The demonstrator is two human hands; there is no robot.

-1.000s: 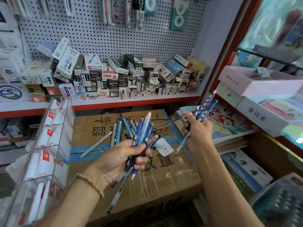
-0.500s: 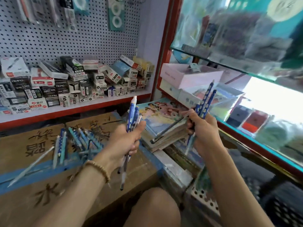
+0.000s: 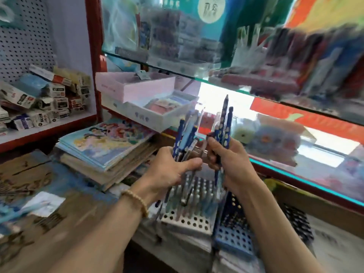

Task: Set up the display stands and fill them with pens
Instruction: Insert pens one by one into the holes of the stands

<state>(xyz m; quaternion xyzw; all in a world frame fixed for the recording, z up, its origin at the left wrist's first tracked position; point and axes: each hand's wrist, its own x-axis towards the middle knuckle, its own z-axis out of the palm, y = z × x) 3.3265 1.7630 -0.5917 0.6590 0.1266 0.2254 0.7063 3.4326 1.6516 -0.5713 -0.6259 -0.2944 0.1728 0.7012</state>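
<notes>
My left hand (image 3: 167,172) grips a bundle of blue and light-blue pens (image 3: 186,134), their tops pointing up. My right hand (image 3: 230,160) holds a few dark blue dotted pens (image 3: 224,123) upright, close beside the left bundle. Directly below both hands stands a white perforated display stand (image 3: 189,221) with several pens in its holes. A blue perforated stand (image 3: 234,239) sits just right of it, under my right forearm. The image is motion-blurred.
A stack of illustrated notebooks (image 3: 106,146) lies to the left of the stands. A cardboard box (image 3: 29,174) with blue tape is at far left. Pink and white open boxes (image 3: 137,89) sit behind. A glass counter edge (image 3: 295,174) runs along the right. Small pen boxes (image 3: 49,95) fill the left shelf.
The view has swung right, from the cardboard box to the display stands. Both hands came together over the white stand, each still holding its pens.
</notes>
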